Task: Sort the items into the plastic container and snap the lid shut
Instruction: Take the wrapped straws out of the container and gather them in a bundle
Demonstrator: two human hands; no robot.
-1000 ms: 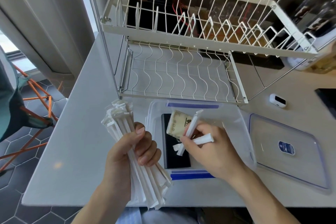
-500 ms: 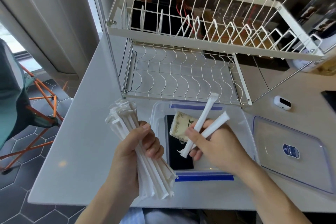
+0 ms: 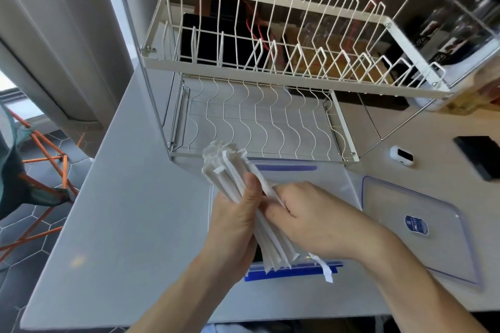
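Midway, I judge: both hands, left hand (image 3: 238, 213) and right hand (image 3: 311, 219), curl fingers around the wrapped straws (image 3: 230, 167) above the container (image 3: 335, 178), its lid (image 3: 422, 227) unsnapped at three o'clock.

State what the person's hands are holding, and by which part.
Both hands grip a bundle of paper-wrapped straws around its middle: left hand, right hand.

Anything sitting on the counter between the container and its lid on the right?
No. In the head view the lid lies flat just right of the plastic container, with only a bare strip of counter between them.
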